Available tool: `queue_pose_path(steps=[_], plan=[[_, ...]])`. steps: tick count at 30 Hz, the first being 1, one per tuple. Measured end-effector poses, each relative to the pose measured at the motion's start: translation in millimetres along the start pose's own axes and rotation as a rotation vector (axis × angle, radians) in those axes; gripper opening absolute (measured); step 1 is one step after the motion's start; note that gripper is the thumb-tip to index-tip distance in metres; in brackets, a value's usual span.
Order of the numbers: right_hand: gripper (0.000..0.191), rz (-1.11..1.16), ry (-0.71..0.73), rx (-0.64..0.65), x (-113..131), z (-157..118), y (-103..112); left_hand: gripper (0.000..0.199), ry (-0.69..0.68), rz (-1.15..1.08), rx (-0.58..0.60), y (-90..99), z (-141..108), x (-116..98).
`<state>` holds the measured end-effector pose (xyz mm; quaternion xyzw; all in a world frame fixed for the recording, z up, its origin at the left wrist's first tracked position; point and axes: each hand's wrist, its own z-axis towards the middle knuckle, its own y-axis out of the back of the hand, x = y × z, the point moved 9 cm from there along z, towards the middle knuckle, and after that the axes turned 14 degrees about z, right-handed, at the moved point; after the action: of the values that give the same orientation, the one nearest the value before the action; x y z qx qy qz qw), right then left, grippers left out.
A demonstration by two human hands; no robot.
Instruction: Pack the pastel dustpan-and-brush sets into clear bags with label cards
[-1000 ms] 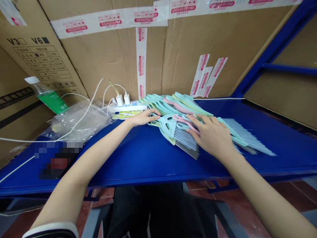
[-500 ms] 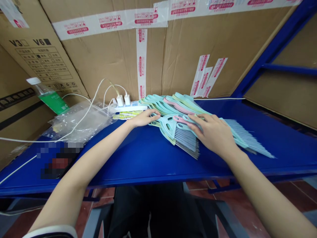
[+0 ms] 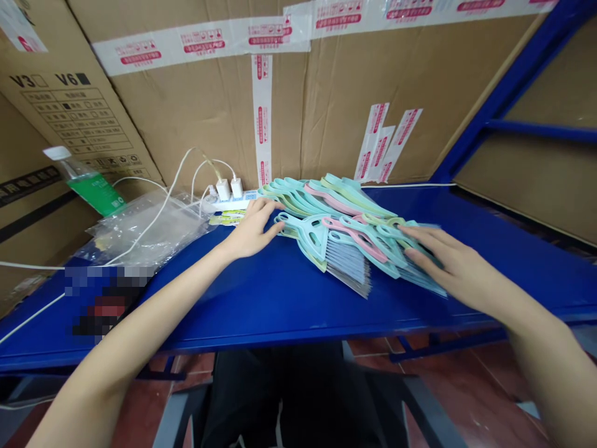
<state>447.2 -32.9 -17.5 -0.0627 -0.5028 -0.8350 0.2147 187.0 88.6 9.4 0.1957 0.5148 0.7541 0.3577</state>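
Several small hand brushes with mint, pink and yellow-green handles lie in an overlapping heap. A pink handle crosses the middle of the front group. Behind it, a row of curved mint, pink and pale green pieces leans together. At the left end of a mint handle, my left hand has thumb and fingers apart, close to the handle's looped tip. My right hand is at the right end of the heap, fingers stretched out and spread over the brush ends; its exact contact is unclear.
The brushes lie on a blue table against cardboard boxes. To the left are a power strip with plugs and white cables, clear plastic bags, a green-labelled bottle and a blurred dark object.
My right hand has moved right, off the brush handles, to the heap's right end. The brush there now reaches less far right. My left hand has drawn back slightly left, its fingers opening.
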Motion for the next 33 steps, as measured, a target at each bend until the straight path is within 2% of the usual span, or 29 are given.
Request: queue_pose_path(steps=[2,3,6,8,10,11,14,17,20,24,28,33], plan=[[0.052,-0.030,-0.017,-0.044,6,2,2,0.026,-0.001,0.150,0.037,7.8,-13,-1],[0.052,-0.045,-0.006,-0.072,15,5,3,0.025,0.006,0.248,0.099,7.8,-20,1],[0.048,0.011,0.152,-0.115,66,21,-3,0.020,0.044,0.422,0.299,3.8,-40,10],[0.049,0.036,0.240,-0.095,105,38,-15,0.019,0.064,0.461,0.380,1.4,-51,16],[0.052,0.030,0.325,-0.035,143,55,-31,0.022,0.080,0.505,0.450,-3.1,-61,21],[0.051,0.018,0.346,0.035,159,64,-43,0.023,0.088,0.524,0.482,-5.8,-65,23],[0.040,-0.037,0.323,0.264,185,85,-83,0.028,0.109,0.566,0.560,-14.0,-77,25],[0.034,-0.048,0.299,0.322,190,93,-105,0.031,0.128,0.591,0.617,-20.9,-84,24],[0.035,-0.034,0.271,0.339,180,87,-117,0.030,0.145,0.607,0.658,-26.1,-86,23],[0.032,0.014,0.279,0.389,170,74,-122,0.029,0.165,0.615,0.686,-29.9,-86,23],[0.027,0.059,0.287,0.423,171,71,-126,0.032,0.174,0.616,0.708,-31.8,-87,24],[0.027,0.098,0.265,0.387,172,71,-130,0.036,0.160,0.624,0.723,-30.5,-91,25]])
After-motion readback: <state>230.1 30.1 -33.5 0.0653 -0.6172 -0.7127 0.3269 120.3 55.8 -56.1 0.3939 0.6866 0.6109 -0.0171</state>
